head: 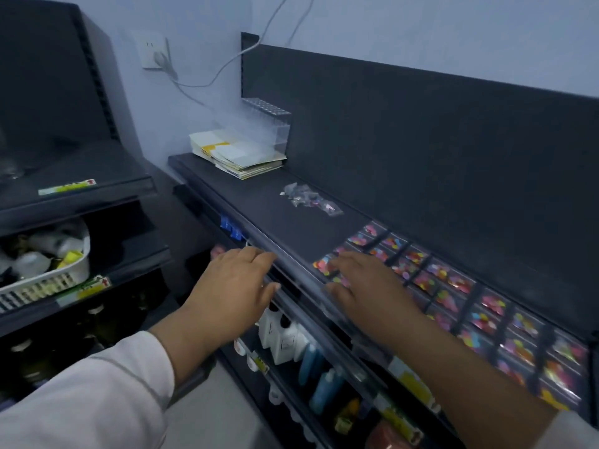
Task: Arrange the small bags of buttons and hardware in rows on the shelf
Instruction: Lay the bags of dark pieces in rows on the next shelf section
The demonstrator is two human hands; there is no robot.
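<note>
Several small clear bags of bright buttons [486, 306] lie flat in rows along the right part of the dark shelf [291, 228]. My right hand [366, 286] rests palm down on the left end of these rows, fingers spread over a bag of red and yellow buttons [324, 265]. A loose heap of clear bags with small hardware [308, 197] lies farther left on the shelf, apart from both hands. My left hand [236, 286] hovers flat at the shelf's front edge, fingers straight, holding nothing.
A stack of paper cards [240, 157] and a clear acrylic rack [269, 121] stand at the shelf's far left end. Bottles [291, 338] fill the lower shelf below. A white basket [48, 273] sits in the left unit. A cable hangs from a wall socket [155, 53].
</note>
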